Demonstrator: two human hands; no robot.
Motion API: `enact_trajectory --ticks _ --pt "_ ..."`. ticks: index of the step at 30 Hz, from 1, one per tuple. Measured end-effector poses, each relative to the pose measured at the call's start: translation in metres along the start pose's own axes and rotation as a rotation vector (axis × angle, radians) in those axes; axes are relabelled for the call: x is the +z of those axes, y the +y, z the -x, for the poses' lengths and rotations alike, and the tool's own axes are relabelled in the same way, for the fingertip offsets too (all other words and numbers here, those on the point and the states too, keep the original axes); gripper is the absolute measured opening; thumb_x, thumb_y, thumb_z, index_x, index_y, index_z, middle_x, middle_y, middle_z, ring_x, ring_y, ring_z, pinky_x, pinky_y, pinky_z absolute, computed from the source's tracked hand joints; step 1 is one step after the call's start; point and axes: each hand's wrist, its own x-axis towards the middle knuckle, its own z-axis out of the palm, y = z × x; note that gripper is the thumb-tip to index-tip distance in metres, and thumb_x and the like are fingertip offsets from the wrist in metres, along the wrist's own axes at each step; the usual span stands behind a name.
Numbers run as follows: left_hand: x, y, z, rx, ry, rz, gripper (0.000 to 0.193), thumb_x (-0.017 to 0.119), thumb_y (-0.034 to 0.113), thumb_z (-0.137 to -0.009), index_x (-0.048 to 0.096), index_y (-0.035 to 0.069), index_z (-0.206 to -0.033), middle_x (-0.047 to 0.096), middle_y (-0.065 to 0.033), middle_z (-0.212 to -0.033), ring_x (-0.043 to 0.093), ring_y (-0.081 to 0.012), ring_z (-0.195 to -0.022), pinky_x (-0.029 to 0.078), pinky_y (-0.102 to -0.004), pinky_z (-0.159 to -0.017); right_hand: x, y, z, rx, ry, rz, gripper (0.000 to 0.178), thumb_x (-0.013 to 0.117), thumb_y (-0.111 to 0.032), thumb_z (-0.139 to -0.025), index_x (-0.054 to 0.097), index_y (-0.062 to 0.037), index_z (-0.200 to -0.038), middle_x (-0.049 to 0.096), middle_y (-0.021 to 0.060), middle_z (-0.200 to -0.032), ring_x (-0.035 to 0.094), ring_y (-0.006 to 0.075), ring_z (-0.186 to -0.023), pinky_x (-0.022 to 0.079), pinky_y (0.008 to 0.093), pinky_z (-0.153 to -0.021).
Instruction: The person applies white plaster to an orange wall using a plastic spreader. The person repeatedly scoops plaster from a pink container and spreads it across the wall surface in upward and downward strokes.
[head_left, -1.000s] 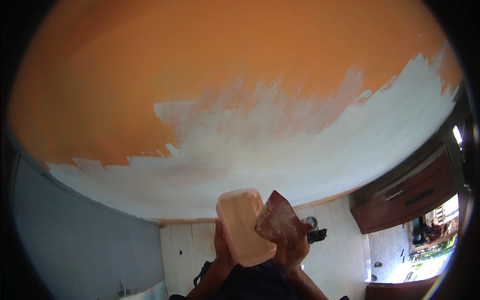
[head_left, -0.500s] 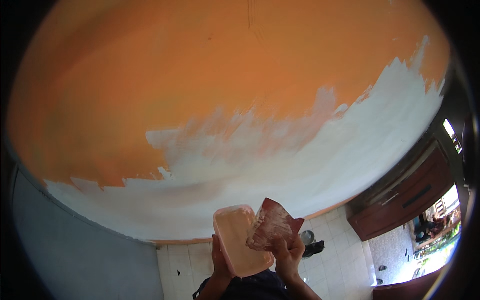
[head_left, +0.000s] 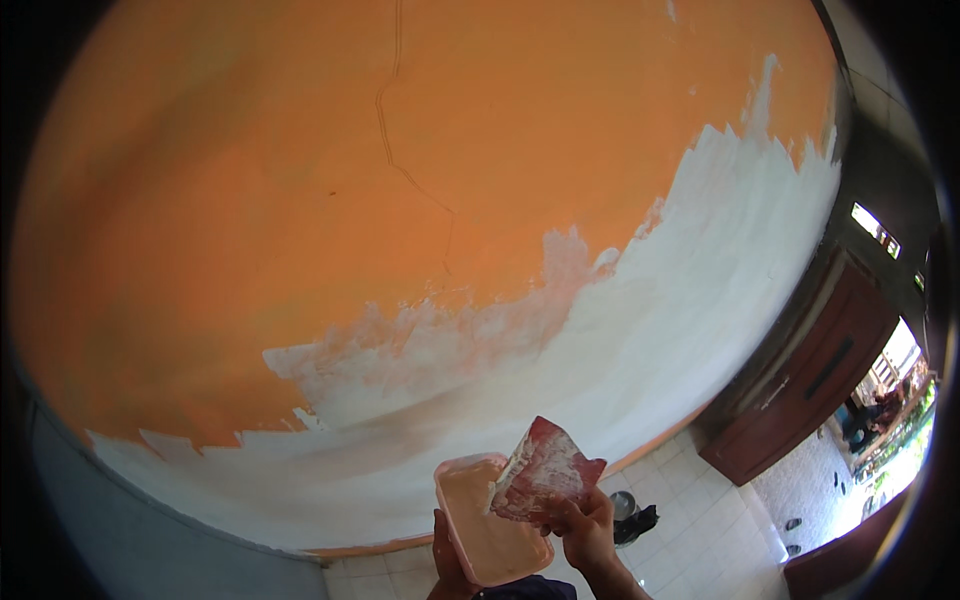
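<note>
My left hand (head_left: 448,562) grips the side of a shallow pinkish-orange plastic tub (head_left: 520,574), tilted up toward me. What lies inside the tub is hard to make out. My right hand (head_left: 588,535) is closed on a flat, dark red putty spreader (head_left: 552,466) smeared with white, its corner pointing up. The spreader overlaps the tub's upper right edge; whether they touch I cannot tell. In front of both hands rises an orange wall (head_left: 230,230), its lower part covered with ragged-edged white coating (head_left: 660,330).
A metal bucket (head_left: 622,504) and a black plastic bag (head_left: 638,525) sit on the white tiled floor (head_left: 690,545) to my right. Beyond are a brown wooden door (head_left: 805,370) and a bright doorway with people outside. A grey wall (head_left: 110,530) stands at left.
My view has tilted up and turned, so more orange wall and a crack show. Tub and spreader sit slightly lower in the picture, still in the same hands.
</note>
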Motion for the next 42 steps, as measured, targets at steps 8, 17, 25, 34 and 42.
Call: enact_trajectory --ticks 8,17,25,34,42 --pt "-0.009 0.000 0.001 -0.082 0.121 0.004 0.070 0.037 0.062 -0.094 0.042 0.008 -0.140 0.054 -0.0169 -0.130 0.055 -0.0355 -0.116 0.044 -0.0508 -0.100 0.023 -0.015 0.007 -0.197 0.083 0.222 0.014 0.064 -0.006 -0.087 0.061 0.0044 -0.096 0.068 0.0107 -0.075 0.059 0.0115 -0.054 0.045 0.0239 -0.048" --pt "-0.011 0.001 0.004 0.037 0.190 0.097 0.067 0.037 0.060 -0.095 0.045 0.008 -0.137 0.058 -0.0168 -0.125 0.057 -0.0339 -0.113 0.046 -0.0499 -0.098 0.026 -0.018 -0.002 -0.035 0.012 0.089 0.019 0.065 -0.009 -0.084 0.061 0.0044 -0.097 0.068 0.0119 -0.081 0.063 0.0160 -0.058 0.047 0.0261 -0.050" --pt "0.021 0.011 0.017 -0.033 0.128 0.133 0.067 0.037 0.057 -0.097 0.039 0.009 -0.143 0.049 -0.0163 -0.138 0.050 -0.0349 -0.123 0.041 -0.0517 -0.104 0.056 -0.053 -0.019 -0.107 -0.027 -0.065 0.017 0.063 -0.009 -0.086 0.062 0.0064 -0.094 0.067 0.0142 -0.081 0.065 0.0222 -0.064 0.045 0.0294 -0.050" --pt "0.072 0.028 0.030 0.053 0.125 0.068 0.069 0.038 0.058 -0.096 0.035 0.010 -0.145 0.045 -0.0152 -0.142 0.046 -0.0350 -0.128 0.038 -0.0524 -0.106 0.092 -0.101 -0.037 -0.288 -0.202 0.102 0.016 0.065 -0.014 -0.088 0.061 0.0016 -0.085 0.058 0.0043 -0.067 0.048 0.0097 -0.054 0.036 0.0253 -0.049" --pt "0.065 0.033 0.037 0.076 0.089 0.039 0.070 0.036 0.060 -0.096 0.034 0.012 -0.146 0.043 -0.0140 -0.143 0.045 -0.0354 -0.128 0.037 -0.0530 -0.106 0.105 -0.091 -0.035 -0.430 -0.074 0.032 0.015 0.065 -0.013 -0.089 0.059 0.0009 -0.086 0.057 0.0035 -0.069 0.048 0.0094 -0.055 0.035 0.0257 -0.050"
